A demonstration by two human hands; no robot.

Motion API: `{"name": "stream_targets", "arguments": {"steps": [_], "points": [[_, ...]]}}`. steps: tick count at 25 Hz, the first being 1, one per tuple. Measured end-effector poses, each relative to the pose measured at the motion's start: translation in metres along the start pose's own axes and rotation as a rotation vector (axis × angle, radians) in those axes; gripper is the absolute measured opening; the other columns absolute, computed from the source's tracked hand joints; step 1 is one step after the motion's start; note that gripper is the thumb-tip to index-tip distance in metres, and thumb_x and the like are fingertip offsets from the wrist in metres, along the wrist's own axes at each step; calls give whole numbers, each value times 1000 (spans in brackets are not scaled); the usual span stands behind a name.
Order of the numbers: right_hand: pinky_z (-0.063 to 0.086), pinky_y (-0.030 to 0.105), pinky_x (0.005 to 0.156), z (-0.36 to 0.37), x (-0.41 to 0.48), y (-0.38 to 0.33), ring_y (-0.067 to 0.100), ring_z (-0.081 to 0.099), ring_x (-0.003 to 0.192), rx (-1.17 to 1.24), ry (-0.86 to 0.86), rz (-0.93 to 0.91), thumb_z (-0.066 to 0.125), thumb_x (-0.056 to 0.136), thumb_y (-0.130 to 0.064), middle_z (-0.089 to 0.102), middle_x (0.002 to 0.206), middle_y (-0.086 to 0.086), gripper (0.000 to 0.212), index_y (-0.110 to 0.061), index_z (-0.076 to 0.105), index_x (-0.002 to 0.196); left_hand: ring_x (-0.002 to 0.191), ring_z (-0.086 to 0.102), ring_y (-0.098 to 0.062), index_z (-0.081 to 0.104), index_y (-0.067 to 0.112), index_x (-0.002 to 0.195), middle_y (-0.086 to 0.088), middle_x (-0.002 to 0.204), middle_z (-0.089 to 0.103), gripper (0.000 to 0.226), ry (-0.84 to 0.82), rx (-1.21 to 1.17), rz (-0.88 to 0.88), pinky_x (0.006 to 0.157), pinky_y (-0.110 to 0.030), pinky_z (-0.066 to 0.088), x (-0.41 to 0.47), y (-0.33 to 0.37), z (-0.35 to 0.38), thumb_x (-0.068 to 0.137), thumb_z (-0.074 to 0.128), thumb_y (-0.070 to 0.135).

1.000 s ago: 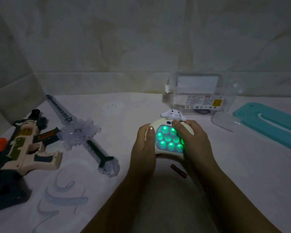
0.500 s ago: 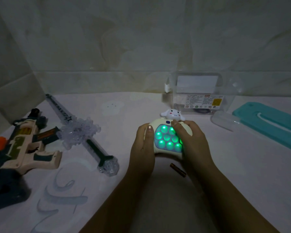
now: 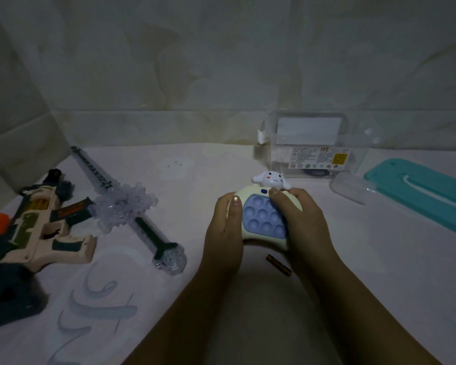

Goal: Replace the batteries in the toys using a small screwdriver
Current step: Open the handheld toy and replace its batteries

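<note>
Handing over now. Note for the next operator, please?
Left hand and right hand both grip the pop game toy, face up, bubbles unlit; right thumb on its top edge.
One loose battery lies on the table by the right wrist.
Toy gun and toy sword lie at the left, not in hand.
No screwdriver in view; the toy's battery cover is hidden, so check it.

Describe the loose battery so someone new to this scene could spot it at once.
Find the cream pop-button game gripped by the left hand and right hand in the middle of the pale sheet. Just below it, beside the right wrist, lies the battery: a small dark brownish cylinder, slanted, far smaller than any toy.
</note>
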State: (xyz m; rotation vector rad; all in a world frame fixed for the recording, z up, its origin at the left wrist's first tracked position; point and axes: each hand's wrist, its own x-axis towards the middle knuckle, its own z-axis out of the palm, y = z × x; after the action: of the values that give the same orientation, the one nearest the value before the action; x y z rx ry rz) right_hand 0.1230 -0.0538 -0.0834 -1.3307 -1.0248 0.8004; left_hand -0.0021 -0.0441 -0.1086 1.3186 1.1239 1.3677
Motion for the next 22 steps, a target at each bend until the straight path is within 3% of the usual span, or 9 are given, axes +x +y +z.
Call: {"name": "stream_targets", "arguments": {"steps": [5, 8, 11, 14, 16, 19, 22], "points": [[56, 33, 75, 1, 2, 3, 11, 68, 83, -15, 12, 22, 62, 85, -37, 70, 91, -4, 17, -23, 62, 95, 89, 64, 7, 52, 9, 125, 5, 107, 62, 29, -1, 15, 1, 80, -10, 51, 0, 1, 0, 105, 32, 18], [56, 31, 75, 2, 1, 4, 10, 68, 84, -16, 12, 40, 62, 84, -40, 69, 94, -5, 17, -27, 61, 95, 91, 61, 8, 51, 7, 127, 11, 108, 60, 29, -20, 24, 2, 81, -9, 50, 0, 0, -2, 105, 32, 12], [54, 30, 76, 1, 2, 2, 11, 66, 85, -66, 16, -5, 60, 87, -35, 68, 93, -3, 19, -20, 61, 98, 104, 61, 4, 50, 4, 132, 2, 118, 62, 33, -20, 23, -14, 95, -19, 49, 0, 0, -1, 106, 32, 10], [50, 28, 77, 1, 2, 2, 11, 63, 87, -97, 38, -26, 60, 88, -35, 66, 95, -4, 21, -18, 61, 101, 89, 63, 14, 55, 16, 112, 10, 103, 63, 24, 21, 3, 15, 78, -6, 46, -1, 2, 0, 106, 33, 14], [52, 26, 73, 0, 2, 2, 9, 66, 82, -58, 33, -17, 61, 87, -35, 68, 92, -4, 20, -19, 62, 99, 80, 61, 21, 53, 16, 112, 14, 97, 60, 21, 21, 12, 21, 70, -1, 44, 0, 2, 1, 106, 33, 16], [51, 14, 60, -1, 1, 2, 1, 66, 73, -23, 4, -18, 61, 87, -34, 69, 87, -5, 19, -18, 62, 97, 80, 60, 21, 53, 19, 110, 14, 97, 60, 21, 2, 8, 30, 69, -1, 44, 0, 2, 1, 106, 33, 17], [53, 19, 62, 0, 2, 3, 4, 68, 73, 21, -17, 0, 62, 87, -32, 70, 88, -3, 18, -17, 62, 97, 81, 61, 19, 54, 21, 108, 10, 98, 62, 20, 2, 27, 24, 71, -2, 46, 1, -1, 0, 106, 34, 19]]}}
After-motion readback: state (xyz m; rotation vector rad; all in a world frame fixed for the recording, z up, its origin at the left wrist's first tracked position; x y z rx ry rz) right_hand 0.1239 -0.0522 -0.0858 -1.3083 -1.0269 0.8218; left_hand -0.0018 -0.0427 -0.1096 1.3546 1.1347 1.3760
